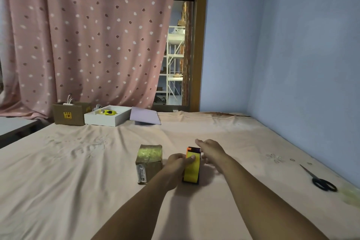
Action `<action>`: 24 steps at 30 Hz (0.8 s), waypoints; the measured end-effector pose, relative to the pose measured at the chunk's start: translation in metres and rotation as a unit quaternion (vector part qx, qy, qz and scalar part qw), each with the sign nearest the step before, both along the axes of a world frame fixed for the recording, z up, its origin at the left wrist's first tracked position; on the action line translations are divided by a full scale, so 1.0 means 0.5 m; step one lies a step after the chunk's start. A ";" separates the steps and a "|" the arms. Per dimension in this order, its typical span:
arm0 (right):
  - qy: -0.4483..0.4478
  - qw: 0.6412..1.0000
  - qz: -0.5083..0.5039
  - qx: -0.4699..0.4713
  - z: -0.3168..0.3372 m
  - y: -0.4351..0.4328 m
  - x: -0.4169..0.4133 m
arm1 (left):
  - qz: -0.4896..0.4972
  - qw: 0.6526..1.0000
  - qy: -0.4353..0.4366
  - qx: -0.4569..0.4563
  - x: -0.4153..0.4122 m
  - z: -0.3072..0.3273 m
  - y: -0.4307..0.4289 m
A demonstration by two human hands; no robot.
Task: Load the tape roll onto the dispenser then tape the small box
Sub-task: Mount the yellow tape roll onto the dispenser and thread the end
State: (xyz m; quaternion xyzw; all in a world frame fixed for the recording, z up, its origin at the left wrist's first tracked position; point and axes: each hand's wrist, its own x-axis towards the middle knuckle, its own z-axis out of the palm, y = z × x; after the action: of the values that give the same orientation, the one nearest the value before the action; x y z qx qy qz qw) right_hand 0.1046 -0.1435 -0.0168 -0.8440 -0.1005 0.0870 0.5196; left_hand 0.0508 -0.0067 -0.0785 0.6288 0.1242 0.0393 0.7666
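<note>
A small brown cardboard box (149, 162), wrapped in shiny clear tape, sits on the pink sheet in the middle of the bed. Right beside it stands the tape dispenser (191, 165), orange and dark at its far end, with a yellow tape roll seen edge-on. My left hand (178, 161) grips the dispenser from its left side, thumb on the yellow tape. My right hand (210, 151) hovers just right of the dispenser with fingers spread, holding nothing; its fingertips near the dispenser's far end are blurred.
Black-handled scissors (319, 179) lie at the right near the blue wall. At the bed's far edge stand a brown carton (69, 116), a white tray (106, 118) with a yellow object, and a lilac sheet (145, 116). A spotted pink curtain hangs behind.
</note>
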 end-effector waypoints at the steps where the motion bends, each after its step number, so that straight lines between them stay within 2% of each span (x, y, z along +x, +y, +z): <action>1: -0.018 0.999 0.014 -0.045 0.003 0.006 -0.001 | 0.000 1.000 -0.001 -0.002 -0.005 -0.001 -0.004; 3: -0.042 0.992 0.047 -0.106 0.010 0.011 -0.011 | 0.015 1.000 -0.003 0.004 -0.011 -0.004 -0.010; 14: -0.111 0.972 0.123 -0.166 0.030 -0.016 0.007 | 0.028 0.999 -0.018 0.013 0.000 -0.014 -0.005; 20: -0.110 0.966 0.145 -0.183 0.046 -0.015 0.006 | 0.020 0.999 -0.030 0.005 -0.005 -0.009 -0.007; 24: -0.074 0.970 0.141 -0.183 0.048 -0.002 0.003 | 0.018 0.999 -0.033 -0.003 -0.006 -0.016 -0.002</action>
State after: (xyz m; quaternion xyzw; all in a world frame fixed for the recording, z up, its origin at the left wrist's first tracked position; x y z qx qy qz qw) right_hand 0.1062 -0.1447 0.0069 -0.9060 -0.2391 0.1139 0.3303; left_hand 0.0478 -0.0077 -0.0863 0.6222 0.1100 0.0732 0.7716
